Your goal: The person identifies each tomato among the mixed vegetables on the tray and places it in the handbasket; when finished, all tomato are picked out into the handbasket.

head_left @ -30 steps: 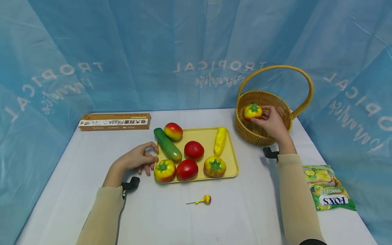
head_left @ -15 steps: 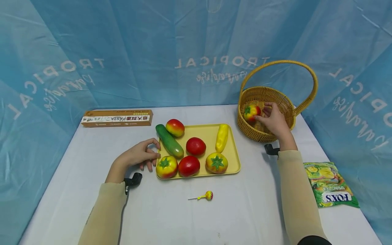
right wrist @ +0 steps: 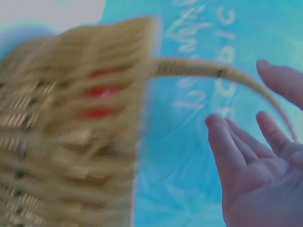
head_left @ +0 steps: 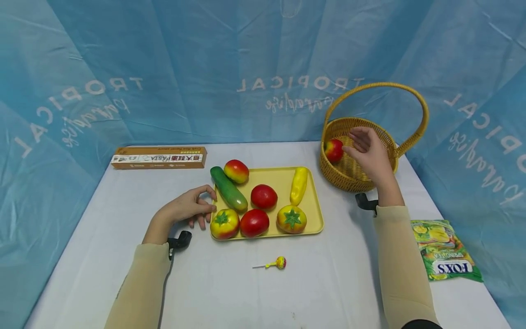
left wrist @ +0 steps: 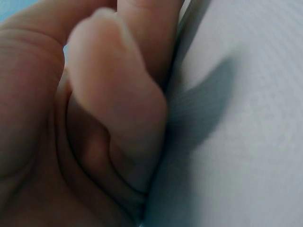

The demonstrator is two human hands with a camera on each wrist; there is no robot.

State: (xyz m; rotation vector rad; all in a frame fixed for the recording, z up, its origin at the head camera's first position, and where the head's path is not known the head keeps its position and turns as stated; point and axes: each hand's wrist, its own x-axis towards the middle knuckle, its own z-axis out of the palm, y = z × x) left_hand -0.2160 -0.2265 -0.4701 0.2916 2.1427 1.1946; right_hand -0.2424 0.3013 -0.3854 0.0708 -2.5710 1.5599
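Note:
Above the wicker basket (head_left: 349,178), my right hand (head_left: 370,153) has its fingers apart and nothing in them; the right wrist view shows it beside the basket's rim. A red-and-yellow toy tomato (head_left: 334,151) lies inside, against the basket's left wall, and shows red through the weave in the right wrist view. My left hand (head_left: 185,210) rests at the left edge of the yellow tray (head_left: 316,224), fingers loosely bent, thumb and index at the rim. On the tray are a green cucumber (head_left: 230,189), a yellow vegetable (head_left: 298,186), two red tomatoes (head_left: 264,197) and two yellow-red tomatoes (head_left: 291,219).
A mango-like fruit (head_left: 236,171) sits at the tray's back left corner. Behind on the left lies a pasta box (head_left: 159,158). A lollipop (head_left: 280,262) is in front of the tray, and a green candy bag (head_left: 445,251) at the right. The basket's tall handle (head_left: 423,121) arches over it.
My right hand has lowered the yellow-red tomato into the basket, let go, and lifted slightly away. The tomato has rolled, its green star turned out of sight. The left hand stays by the tray.

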